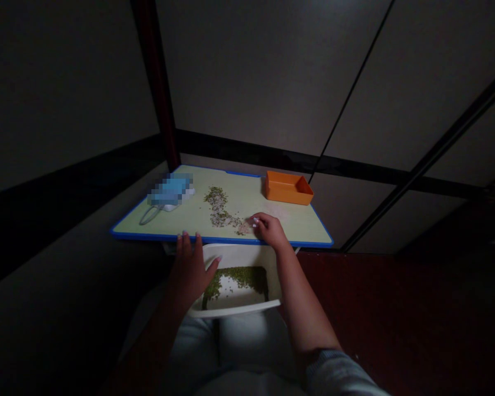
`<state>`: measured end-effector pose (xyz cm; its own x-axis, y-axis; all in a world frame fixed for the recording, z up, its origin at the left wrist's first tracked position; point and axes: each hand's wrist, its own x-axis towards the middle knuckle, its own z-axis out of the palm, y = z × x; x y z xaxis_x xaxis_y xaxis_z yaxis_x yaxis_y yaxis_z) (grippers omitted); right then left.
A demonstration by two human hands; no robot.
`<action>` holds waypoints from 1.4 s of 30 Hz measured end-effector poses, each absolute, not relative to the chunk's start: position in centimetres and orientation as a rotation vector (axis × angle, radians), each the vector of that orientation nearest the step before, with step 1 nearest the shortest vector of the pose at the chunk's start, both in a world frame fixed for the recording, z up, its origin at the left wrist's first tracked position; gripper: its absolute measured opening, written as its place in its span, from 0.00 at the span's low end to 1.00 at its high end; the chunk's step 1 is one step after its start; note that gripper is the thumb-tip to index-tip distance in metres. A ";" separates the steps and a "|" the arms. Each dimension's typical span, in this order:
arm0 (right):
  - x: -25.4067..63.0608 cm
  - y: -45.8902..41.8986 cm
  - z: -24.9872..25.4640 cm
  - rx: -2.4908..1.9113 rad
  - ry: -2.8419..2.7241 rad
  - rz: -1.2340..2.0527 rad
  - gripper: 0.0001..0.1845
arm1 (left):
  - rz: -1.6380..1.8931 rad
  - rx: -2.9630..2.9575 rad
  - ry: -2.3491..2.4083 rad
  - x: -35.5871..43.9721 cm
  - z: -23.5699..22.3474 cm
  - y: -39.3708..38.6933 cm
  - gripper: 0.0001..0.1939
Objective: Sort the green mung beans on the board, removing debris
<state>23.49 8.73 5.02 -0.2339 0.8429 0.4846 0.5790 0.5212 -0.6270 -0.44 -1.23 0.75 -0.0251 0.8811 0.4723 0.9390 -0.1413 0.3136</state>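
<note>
My left hand [192, 269] has its fingers stretched out, the fingertips at the front edge of the pale table [173, 223] and the thumb over the left side of a white bin [235, 311]. Green, bean-like grains [247, 278] lie in the bin, which rests at my lap under the table edge. On the table, a scattered heap of small green and whitish grains [218, 206] trails toward me. Beside the heap's near right end, my right hand [270, 230] is closed in a pinch; whatever its fingertips hold is too small to make out.
An orange open box [286, 192] stands at the table's back right. To the left lies a blurred-out blue item [171, 190] on something white, with a pale loop or cord [149, 215]. Panelled walls rise behind and to the left.
</note>
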 end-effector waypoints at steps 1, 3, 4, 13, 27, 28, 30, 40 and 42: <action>23.5 8.7 5.0 -1.162 -1.939 0.403 0.13 | -0.891 -2.121 -1.989 -0.4 0.7 -1.2 0.41; 23.4 8.7 5.1 -1.166 -1.947 0.401 0.12 | -0.895 -2.120 -1.986 -0.5 0.7 -1.2 0.41; 23.4 8.6 5.2 -1.169 -1.949 0.399 0.12 | -0.899 -2.118 -1.984 -0.5 0.7 -1.2 0.41; 23.6 8.7 5.0 -1.201 -1.909 0.417 0.12 | -0.914 -2.115 -1.989 -0.5 0.6 -1.2 0.41; 23.4 8.5 5.3 -1.159 -1.933 0.439 0.12 | -0.919 -2.117 -1.996 -0.4 0.8 -1.3 0.41; 23.4 8.5 5.3 -1.171 -1.931 0.429 0.12 | -0.919 -2.117 -1.996 -0.4 0.8 -1.3 0.41; 23.3 8.5 5.3 -1.193 -1.920 0.408 0.12 | -0.921 -2.110 -1.997 -0.4 0.8 -1.3 0.41; 23.3 8.4 5.5 -1.179 -1.928 0.451 0.12 | -0.935 -2.110 -2.004 -0.3 1.0 -1.3 0.41; 23.3 8.4 5.6 -1.189 -1.921 0.440 0.12 | -0.941 -2.113 -2.008 -0.3 1.0 -1.3 0.41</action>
<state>23.31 8.39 5.56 -0.2222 0.8614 0.4567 0.5768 0.4938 -0.6507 -0.26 -1.30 1.00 -0.0469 0.8790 0.4746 0.9270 -0.1387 0.3484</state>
